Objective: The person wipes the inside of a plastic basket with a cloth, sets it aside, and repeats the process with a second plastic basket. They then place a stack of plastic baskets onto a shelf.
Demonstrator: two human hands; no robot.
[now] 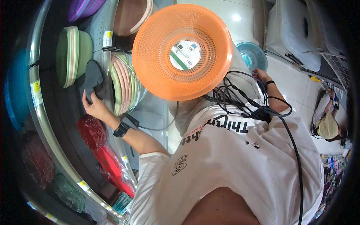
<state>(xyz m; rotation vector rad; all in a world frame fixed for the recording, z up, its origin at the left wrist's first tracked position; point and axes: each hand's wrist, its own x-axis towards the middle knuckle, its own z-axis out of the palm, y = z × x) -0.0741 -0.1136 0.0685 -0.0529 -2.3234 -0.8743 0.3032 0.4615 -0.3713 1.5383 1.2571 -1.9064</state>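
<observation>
My left hand (94, 106) is closed on a dark grey cloth-like piece (93, 78), whose exact kind I cannot make out. It reaches over the shelf, beside a stack of green and pink basins (75, 54). My right hand (261, 75) is at the rim of a teal perforated basket (256, 56), fingers curled at its edge. Close in front of my body is a large orange colander basket (153, 56) with a round label (185, 55) on its base. What supports the orange basket is hidden.
Metal shelving (52, 138) with price tags curves along the left, holding wrapped pink and green basins (125, 82) and red wrapped goods (108, 161). Black cables (290, 138) hang across my shirt. Clear storage boxes (288, 33) stand at right; another person (330, 120) is beyond.
</observation>
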